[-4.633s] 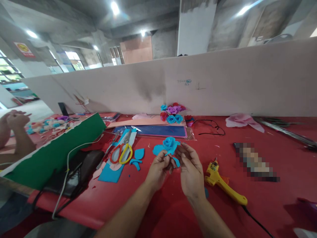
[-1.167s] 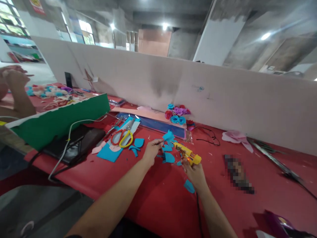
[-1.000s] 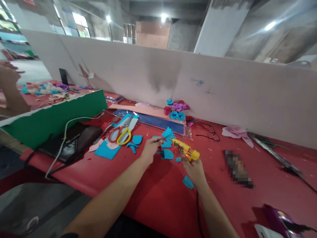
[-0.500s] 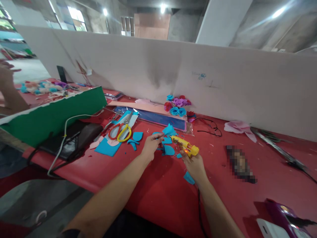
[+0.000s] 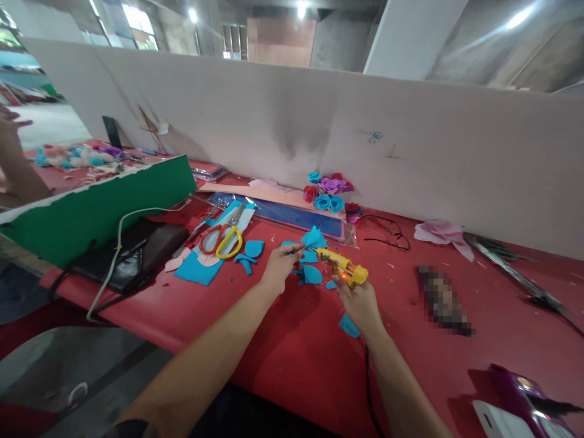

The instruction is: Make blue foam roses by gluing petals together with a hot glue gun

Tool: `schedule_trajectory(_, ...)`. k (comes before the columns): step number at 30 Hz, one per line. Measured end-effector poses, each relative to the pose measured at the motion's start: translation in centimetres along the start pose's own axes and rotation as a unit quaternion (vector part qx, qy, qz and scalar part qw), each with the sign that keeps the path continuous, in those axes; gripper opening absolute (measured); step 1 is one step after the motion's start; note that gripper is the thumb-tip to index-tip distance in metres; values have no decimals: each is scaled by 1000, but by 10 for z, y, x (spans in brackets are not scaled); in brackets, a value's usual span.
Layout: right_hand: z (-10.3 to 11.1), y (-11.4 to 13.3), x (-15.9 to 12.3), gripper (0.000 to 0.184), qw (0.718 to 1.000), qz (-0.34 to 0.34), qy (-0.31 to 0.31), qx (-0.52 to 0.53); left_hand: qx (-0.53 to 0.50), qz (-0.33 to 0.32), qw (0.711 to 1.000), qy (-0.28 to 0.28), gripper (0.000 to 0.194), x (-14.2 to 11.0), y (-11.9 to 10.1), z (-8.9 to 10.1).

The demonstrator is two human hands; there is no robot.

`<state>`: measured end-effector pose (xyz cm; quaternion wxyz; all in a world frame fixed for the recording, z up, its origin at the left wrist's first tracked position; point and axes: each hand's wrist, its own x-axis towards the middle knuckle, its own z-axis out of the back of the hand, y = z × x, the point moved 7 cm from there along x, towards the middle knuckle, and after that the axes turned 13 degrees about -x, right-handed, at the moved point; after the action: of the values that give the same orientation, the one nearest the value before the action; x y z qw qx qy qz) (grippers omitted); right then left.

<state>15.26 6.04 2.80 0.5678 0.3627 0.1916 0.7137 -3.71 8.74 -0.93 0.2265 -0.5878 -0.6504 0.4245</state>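
Note:
My left hand (image 5: pixel 280 267) is closed in a pinch on the thin stem of a blue paper flower (image 5: pixel 313 236), its petals just past the fingertips. A yellow glue gun (image 5: pixel 341 266) is wrapped in my right hand (image 5: pixel 360 301), with a small red light glowing on it. Its nozzle points left, close to my left fingertips and just below the flower; whether it touches cannot be made out. Under and around both hands lie cut blue petal pieces (image 5: pixel 312 275). Another blue piece (image 5: pixel 349 326) rests beside my right wrist.
Scissors (image 5: pixel 223 238) with red and yellow handles lie on blue sheets (image 5: pixel 196 271) at left. Finished paper flowers (image 5: pixel 329 191) sit by the white partition (image 5: pixel 219 103). A green divider (image 5: pixel 104 216) borders a black bag (image 5: pixel 137 261). Another person's hand (image 5: pixel 13 146) shows far left.
Both hands keep nearly the same pose, with the glue gun shifted very slightly right. The whole view has moved a little.

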Motion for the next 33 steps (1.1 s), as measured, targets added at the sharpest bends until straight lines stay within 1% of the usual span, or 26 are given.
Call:
schedule_trajectory(12, 0, -4, 0, 41, 1000, -3, -12, -11, -4, -2, 1000, 2, 23, 2, -1, 1)
schedule_trajectory(18, -1, -3, 1, 41, 1000, 12, -6, -26, -7, -2, 1000, 1, 24, 2, -2, 1)
schedule_trajectory(25, 6, 0, 2, 41, 999, 1, -20, -46, -12, -4, 1000, -3, 23, 1, -3, 1)
schedule_trajectory(28, 8, 1, 1, 41, 999, -3, -24, -39, -7, -9, 1000, 0, 24, 1, -2, 1)
schedule_trajectory(33, 5, 4, 1, 40, 1000, 8, -18, -24, 0, -12, 1000, 7, 24, 2, -1, 1)
